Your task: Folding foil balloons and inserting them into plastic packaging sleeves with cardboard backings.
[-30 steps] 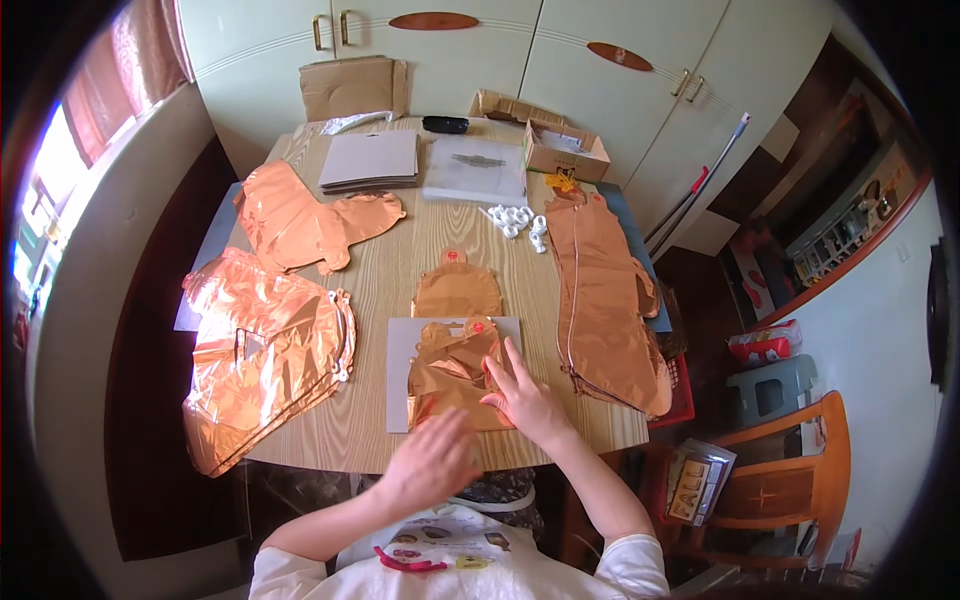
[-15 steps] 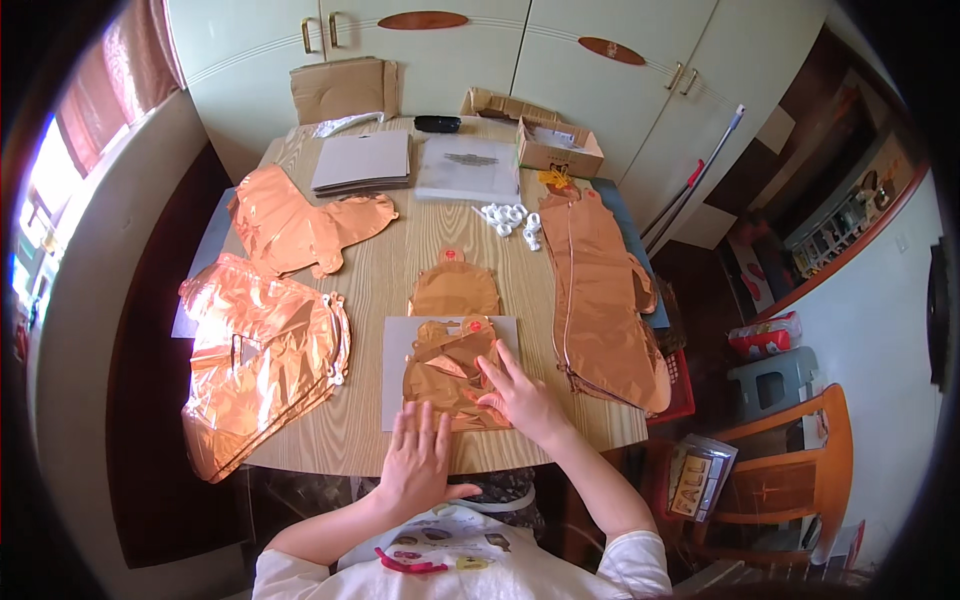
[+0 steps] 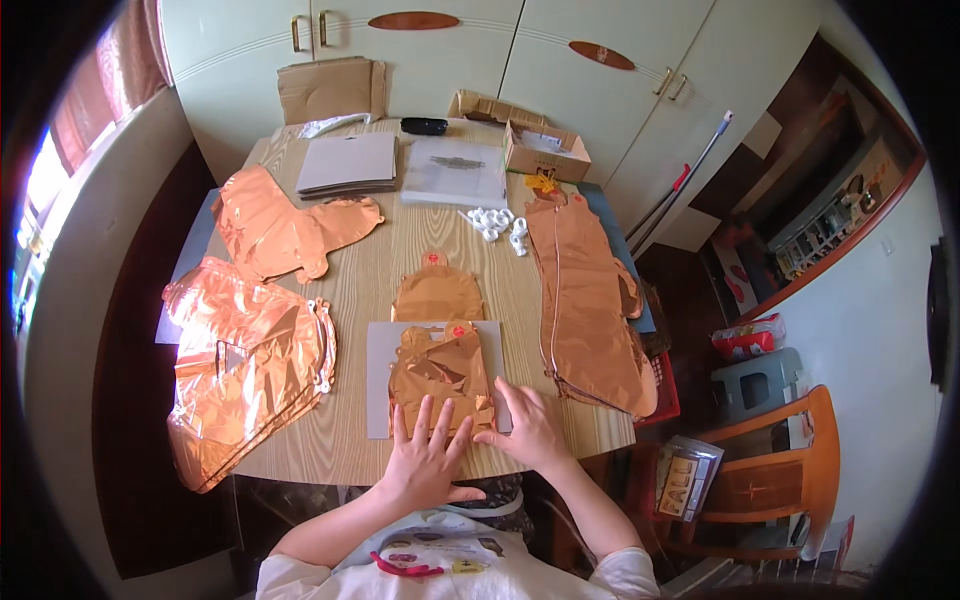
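A folded copper-coloured foil balloon lies on a grey card near the front edge of the table. My left hand rests flat with spread fingers on the foil's lower edge. At the lower right corner of the foil is my right hand, its thumb and index finger apart and the thumb touching near the edge; nothing shows in its grasp. Another folded foil balloon lies just beyond the card, its far tab marked with a red spot.
Flat foil balloons lie left, far left and right. Toward the back are stacked grey cards, clear plastic bags, white ribbon rolls and a cardboard box. A wooden chair stands right.
My right hand has slid down and right off the foil's middle to its lower right corner. My left hand has moved slightly right and spread onto the foil, which now lies flatter.
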A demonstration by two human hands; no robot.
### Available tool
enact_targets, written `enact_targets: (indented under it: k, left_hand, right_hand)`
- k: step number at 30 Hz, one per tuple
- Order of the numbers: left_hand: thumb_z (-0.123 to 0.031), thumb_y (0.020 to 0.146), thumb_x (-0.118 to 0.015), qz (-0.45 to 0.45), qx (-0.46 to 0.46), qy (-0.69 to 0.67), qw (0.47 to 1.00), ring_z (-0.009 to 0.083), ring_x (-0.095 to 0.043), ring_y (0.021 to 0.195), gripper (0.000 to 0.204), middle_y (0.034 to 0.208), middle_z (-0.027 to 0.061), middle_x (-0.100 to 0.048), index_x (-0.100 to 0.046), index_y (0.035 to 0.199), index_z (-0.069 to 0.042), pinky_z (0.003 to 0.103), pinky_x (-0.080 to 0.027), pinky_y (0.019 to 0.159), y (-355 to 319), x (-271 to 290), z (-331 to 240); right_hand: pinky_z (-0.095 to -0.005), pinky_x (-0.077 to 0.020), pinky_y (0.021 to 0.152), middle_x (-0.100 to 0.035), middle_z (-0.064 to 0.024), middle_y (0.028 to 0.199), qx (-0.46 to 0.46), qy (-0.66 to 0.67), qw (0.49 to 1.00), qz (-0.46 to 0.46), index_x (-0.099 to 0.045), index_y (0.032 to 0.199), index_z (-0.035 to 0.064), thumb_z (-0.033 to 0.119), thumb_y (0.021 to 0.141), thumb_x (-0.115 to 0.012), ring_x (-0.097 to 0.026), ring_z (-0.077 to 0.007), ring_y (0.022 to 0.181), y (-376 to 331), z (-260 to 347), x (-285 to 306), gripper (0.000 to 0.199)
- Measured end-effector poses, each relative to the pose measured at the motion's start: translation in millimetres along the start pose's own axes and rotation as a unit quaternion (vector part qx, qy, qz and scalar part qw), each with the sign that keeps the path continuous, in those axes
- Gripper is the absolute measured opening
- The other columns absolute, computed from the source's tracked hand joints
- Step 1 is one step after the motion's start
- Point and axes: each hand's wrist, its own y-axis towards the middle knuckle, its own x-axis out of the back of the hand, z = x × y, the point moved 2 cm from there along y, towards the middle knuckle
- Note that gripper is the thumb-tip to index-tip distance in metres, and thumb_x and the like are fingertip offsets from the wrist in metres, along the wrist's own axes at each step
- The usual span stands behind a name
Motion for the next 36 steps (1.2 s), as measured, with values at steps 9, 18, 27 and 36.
enact_targets:
  k: [9, 18, 27, 36]
  left_hand:
    - [-0.088, 0.071, -0.042, 0.008, 0.017, -0.022, 1.0, 0.0532, -0.018, 0.141, 0.104, 0.154, 0.0186, -0.03, -0.038, 0.149, -0.019, 0.08, -0.007, 0.101, 0, 1, 3]
    - [-0.087, 0.072, -0.042, 0.018, 0.019, -0.023, 0.999, 0.052, -0.018, 0.141, 0.102, 0.155, 0.0142, -0.03, -0.035, 0.15, -0.022, 0.081, -0.007, 0.101, 0, 4, 4]
    - [-0.089, 0.072, -0.04, 0.013, 0.019, -0.013, 1.0, 0.0516, -0.016, 0.142, 0.107, 0.156, 0.0148, -0.029, -0.035, 0.151, -0.017, 0.081, -0.006, 0.101, 0, 2, 4]
    - [-0.088, 0.069, -0.045, 0.004, 0.018, -0.025, 1.0, 0.052, -0.014, 0.143, 0.109, 0.155, 0.0177, -0.03, -0.037, 0.149, -0.014, 0.08, -0.004, 0.102, -1, 0, 5]
  right_hand:
    - [-0.0425, -0.0456, 0.092, -0.062, -0.0155, 0.121, -0.017, 0.003, 0.999, -0.036, -0.048, 0.134, 0.0, 0.036, 0.081, -0.074, -0.059, -0.0317, 0.107, -4, 0, -7, 0.069]
    - [-0.0416, -0.0474, 0.087, -0.066, -0.0139, 0.107, -0.034, 0.041, 0.996, -0.071, -0.055, 0.122, 0.0021, 0.017, 0.085, -0.07, -0.061, -0.0316, 0.098, 11, -6, -13, 0.043]
    - [-0.0333, -0.0526, 0.067, -0.067, -0.0097, 0.086, -0.121, 0.123, 0.984, 0.05, -0.048, 0.127, 0.0034, 0.021, 0.08, -0.078, -0.065, -0.0196, 0.074, 41, -5, -5, 0.059]
    - [-0.0305, -0.0524, 0.066, -0.064, -0.0091, 0.092, -0.168, 0.171, 0.957, 0.161, -0.039, 0.137, 0.0058, 0.02, 0.08, -0.079, -0.067, -0.0161, 0.077, 53, -19, -2, 0.071]
